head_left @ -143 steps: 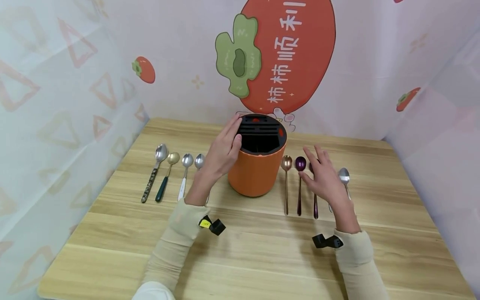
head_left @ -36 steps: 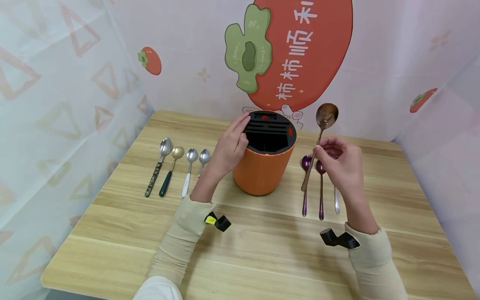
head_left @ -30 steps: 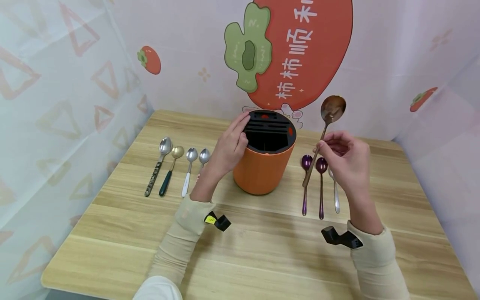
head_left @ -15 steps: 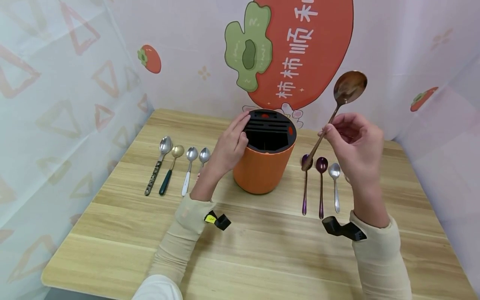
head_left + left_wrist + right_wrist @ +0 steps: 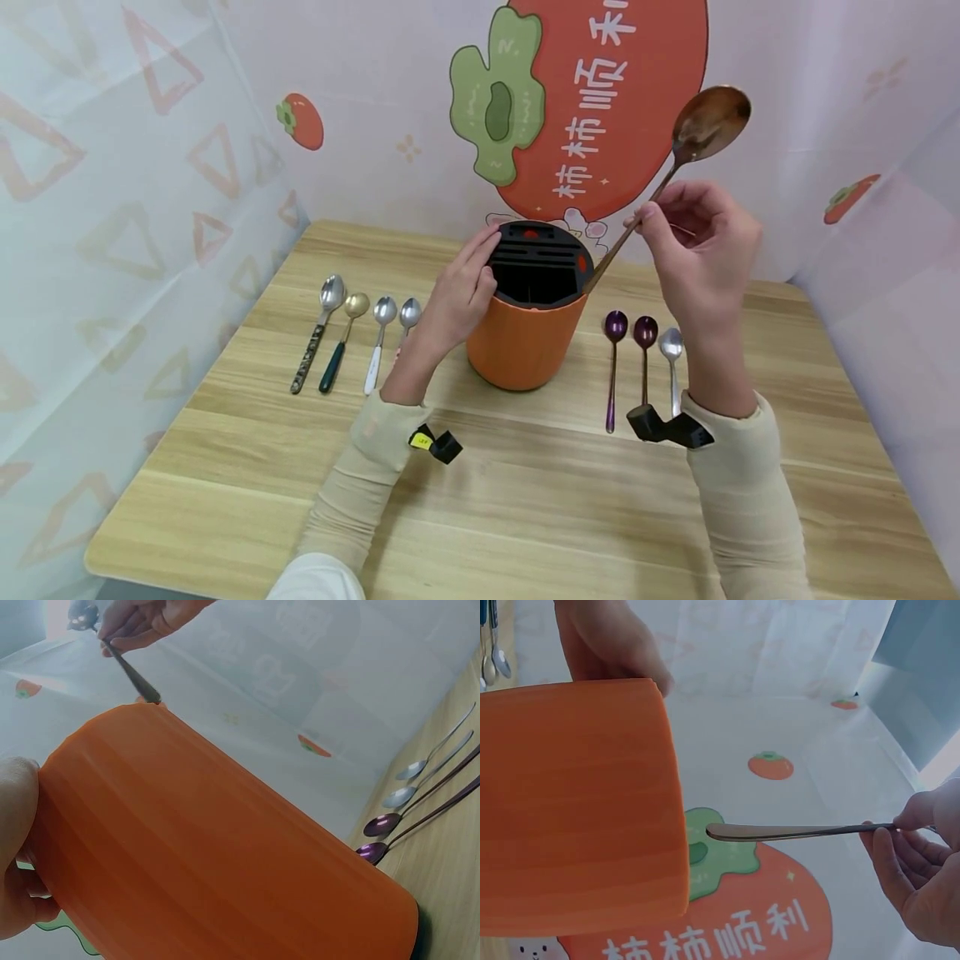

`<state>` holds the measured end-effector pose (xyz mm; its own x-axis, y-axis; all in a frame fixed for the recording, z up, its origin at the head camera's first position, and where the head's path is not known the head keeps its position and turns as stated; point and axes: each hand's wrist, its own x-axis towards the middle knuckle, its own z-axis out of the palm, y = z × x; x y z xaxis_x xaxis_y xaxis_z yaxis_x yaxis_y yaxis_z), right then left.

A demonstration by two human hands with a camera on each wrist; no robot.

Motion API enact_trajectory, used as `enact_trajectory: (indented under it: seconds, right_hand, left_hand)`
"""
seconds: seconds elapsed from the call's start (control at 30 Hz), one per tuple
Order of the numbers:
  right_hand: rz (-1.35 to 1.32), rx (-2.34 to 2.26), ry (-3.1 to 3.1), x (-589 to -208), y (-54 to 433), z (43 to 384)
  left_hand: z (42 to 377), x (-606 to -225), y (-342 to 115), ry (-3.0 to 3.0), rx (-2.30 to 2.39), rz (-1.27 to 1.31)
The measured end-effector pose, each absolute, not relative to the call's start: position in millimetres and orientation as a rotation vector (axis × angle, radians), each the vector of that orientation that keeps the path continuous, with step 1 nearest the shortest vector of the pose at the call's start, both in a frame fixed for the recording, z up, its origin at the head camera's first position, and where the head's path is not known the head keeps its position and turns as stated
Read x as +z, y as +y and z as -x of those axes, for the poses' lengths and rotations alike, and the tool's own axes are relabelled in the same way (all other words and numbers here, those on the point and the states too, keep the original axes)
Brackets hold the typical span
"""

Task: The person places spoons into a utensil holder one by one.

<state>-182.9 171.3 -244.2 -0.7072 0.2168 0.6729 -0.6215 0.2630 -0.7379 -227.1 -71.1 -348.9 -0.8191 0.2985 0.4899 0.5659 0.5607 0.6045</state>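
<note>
An orange utensil holder (image 5: 517, 350) with a black slotted top stands at the back of the table. My left hand (image 5: 457, 296) rests against its left side, fingers stretched along the rim; the left wrist view shows part of that hand (image 5: 15, 825). Between thumb and fingertips, my right hand (image 5: 708, 242) pinches a copper-coloured spoon (image 5: 708, 125) by its handle. The bowl points up, and the handle slants down to the holder's right rim. In the right wrist view the handle end of the spoon (image 5: 780, 832) is just beyond the rim, with a small gap.
Left of the holder lie a spoon with a patterned handle (image 5: 307, 358), a gold spoon with a green handle (image 5: 333, 358) and white-handled spoons (image 5: 373, 367). To the right are two purple spoons (image 5: 613, 367) and a silver spoon (image 5: 672, 358). A printed cloth wall (image 5: 375, 75) stands behind the table.
My right hand has picked up the copper-coloured spoon from the table, raised it, then brought it left to the holder's rim. My left hand has stayed on the holder.
</note>
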Motion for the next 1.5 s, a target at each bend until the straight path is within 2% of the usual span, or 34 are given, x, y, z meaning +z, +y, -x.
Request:
enact_trajectory:
  seconds: [0.4, 0.87, 1.5]
  right_hand:
    - [-0.422, 1.464, -1.937, -275.4, 150.4, 206.6]
    - [-0.452, 1.485, -1.993, -311.7, 147.3, 210.9]
    - [-0.381, 1.472, -2.054, -325.0, 152.7, 210.0]
  left_hand:
    - [222.2, -350.5, -72.4, -2.472, -1.159, 0.674]
    - [223.6, -351.3, -72.7, -2.459, -1.136, 0.701]
    - [225.4, -348.5, -70.8, -2.471, -1.135, 0.724]
